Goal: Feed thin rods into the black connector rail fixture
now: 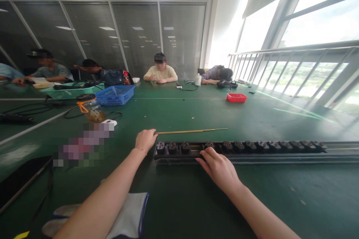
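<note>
Here, a long black socket strip is laid across the green table and serves as the landmark. At the strip's left end, the left hand is closed around the near tip of a thin brass rod, which is stretched out just behind the strip, roughly parallel to it. The right hand is rested on the strip's front edge, fingers curled onto it near the fourth socket; whether anything is pinched there cannot be made out, though the strip seems only to be steadied. The step in hand is judged to be the bringing of the rod to the strip. Careful alignment along the row of sockets would be called for next. Well behind the strip, a red tray and a blue basket are seen.
</note>
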Demonstrator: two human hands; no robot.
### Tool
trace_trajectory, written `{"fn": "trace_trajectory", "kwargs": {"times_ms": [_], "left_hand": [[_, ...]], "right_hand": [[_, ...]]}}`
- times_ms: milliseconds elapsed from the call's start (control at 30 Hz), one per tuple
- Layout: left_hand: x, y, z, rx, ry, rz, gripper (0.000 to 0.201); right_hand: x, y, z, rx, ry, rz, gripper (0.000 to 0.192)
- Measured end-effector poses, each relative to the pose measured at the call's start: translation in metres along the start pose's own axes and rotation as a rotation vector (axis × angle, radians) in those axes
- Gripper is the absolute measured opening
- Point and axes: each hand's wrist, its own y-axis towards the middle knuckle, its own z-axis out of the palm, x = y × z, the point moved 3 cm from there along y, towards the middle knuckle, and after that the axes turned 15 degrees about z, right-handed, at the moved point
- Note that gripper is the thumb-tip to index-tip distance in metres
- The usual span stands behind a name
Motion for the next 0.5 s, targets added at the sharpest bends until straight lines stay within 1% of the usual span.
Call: {"fn": "trace_trajectory", "kwargs": {"times_ms": [167, 367, 500], "left_hand": [[-0.007, 0.002, 0.0, 0.0, 0.025, 0.014, 0.031], [-0.004, -0.002, 0.002, -0.128, 0.014, 0.097, 0.031], [-0.001, -0.004, 0.005, -0.168, -0.023, 0.111, 0.031]], "right_hand": [[-0.002, 0.0, 0.003, -0.003, 0.004, 0.001, 0.034], [-0.005, 0.002, 0.008, 0.058, 0.02, 0.02, 0.04], [-0.015, 0.002, 0.003, 0.105, 0.057, 0.041, 0.042]]}}
